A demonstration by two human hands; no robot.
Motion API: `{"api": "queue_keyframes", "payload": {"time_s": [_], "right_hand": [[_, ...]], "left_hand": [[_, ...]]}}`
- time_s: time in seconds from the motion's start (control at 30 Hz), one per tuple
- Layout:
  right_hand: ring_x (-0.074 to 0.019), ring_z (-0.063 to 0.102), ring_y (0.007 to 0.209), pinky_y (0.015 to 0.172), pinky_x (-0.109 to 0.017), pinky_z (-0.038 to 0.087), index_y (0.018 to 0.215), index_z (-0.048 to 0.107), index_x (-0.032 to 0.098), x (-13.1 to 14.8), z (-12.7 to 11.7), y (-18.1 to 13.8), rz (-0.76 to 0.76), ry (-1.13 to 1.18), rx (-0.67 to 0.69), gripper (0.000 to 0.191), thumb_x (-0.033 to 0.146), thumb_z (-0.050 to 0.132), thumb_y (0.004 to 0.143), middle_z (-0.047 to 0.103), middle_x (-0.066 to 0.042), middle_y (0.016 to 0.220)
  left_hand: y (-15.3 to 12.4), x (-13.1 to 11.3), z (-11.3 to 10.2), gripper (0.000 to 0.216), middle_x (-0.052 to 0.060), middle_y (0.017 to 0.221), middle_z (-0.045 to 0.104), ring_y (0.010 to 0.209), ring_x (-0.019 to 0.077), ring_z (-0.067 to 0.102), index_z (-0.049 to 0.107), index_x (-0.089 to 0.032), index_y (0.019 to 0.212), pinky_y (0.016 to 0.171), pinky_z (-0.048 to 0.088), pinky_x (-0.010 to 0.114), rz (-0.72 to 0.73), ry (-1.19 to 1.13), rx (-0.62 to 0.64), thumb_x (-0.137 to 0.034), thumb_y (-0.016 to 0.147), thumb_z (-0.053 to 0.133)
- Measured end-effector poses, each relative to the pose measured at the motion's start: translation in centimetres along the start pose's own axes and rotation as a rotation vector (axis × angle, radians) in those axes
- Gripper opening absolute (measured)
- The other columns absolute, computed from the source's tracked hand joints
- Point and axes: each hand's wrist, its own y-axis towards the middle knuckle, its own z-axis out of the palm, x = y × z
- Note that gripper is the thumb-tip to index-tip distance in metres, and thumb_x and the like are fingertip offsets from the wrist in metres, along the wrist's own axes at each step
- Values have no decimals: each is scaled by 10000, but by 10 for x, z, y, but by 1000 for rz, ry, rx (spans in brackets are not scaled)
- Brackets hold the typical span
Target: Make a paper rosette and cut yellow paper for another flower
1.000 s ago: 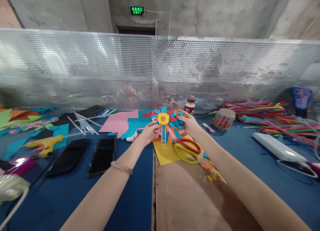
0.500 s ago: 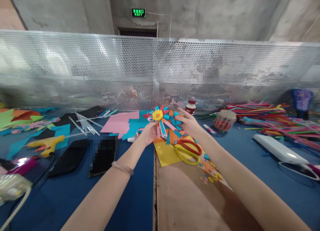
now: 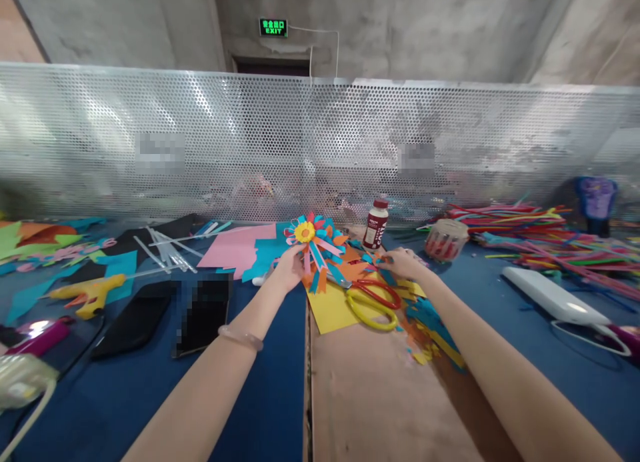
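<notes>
Pinching the paper rosette (image 3: 313, 242) by its lower left edge with our left hand (image 3: 290, 269), above the near end of the turquoise sheet (image 3: 270, 249), we judge it light and springy, its loose strips easily creased or torn, so the firmer base behind the yellow flower should give the safest hold. Our right hand (image 3: 404, 265) reaches down to the coloured paper pieces (image 3: 356, 271), fingers bent, and we cannot tell whether they grip any. Beyond it we see a capped bottle (image 3: 377, 223), contents hidden, and a ribbed tub (image 3: 447, 241) showing something reddish, too blurred to name
</notes>
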Motion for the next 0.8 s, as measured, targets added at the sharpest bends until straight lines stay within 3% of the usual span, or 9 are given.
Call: {"api": "queue_keyframes", "payload": {"time_s": [0.13,0.3,0.47,0.63,0.8], "right_hand": [[-168,609,864,751,-344,515,994,607,146,-6,-1,8,25,-2,-54,213,317,549,881,622,-46,1014],[-175,645,764,665,-291,524,908,610,146,7,-9,12,-60,196,-186,225,324,643,774,677,-34,835],[-211,661,805,672,-319,539,1019,606,172,32,-17,10,-180,363,-361,386,384,667,702,688,-47,870],[-235,585,985,819,-358,488,1199,526,212,59,-22,3,-295,329,-615,641,323,741,605,613,-69,1121],[-221,600,958,862,-369,465,1197,550,235,83,-18,-6,-423,284,-571,533,277,688,683,649,-52,1063]], "left_hand": [[0,1,0,205,73,779,682,689,204,665,622,-123,974,696,534,339,-21,3,-10,-169,780,574],[1,1,-1,220,89,793,686,738,240,675,617,-121,983,742,536,393,-33,7,-11,-186,778,575],[2,2,-2,224,86,817,690,762,244,676,620,-129,981,763,536,402,-24,6,-7,-184,769,575],[3,3,-4,214,81,808,690,754,234,675,626,-130,968,752,537,381,-15,0,-10,-174,765,578],[5,2,-7,207,63,793,690,741,217,673,626,-148,960,734,536,352,3,-9,-35,-165,758,589]]}}
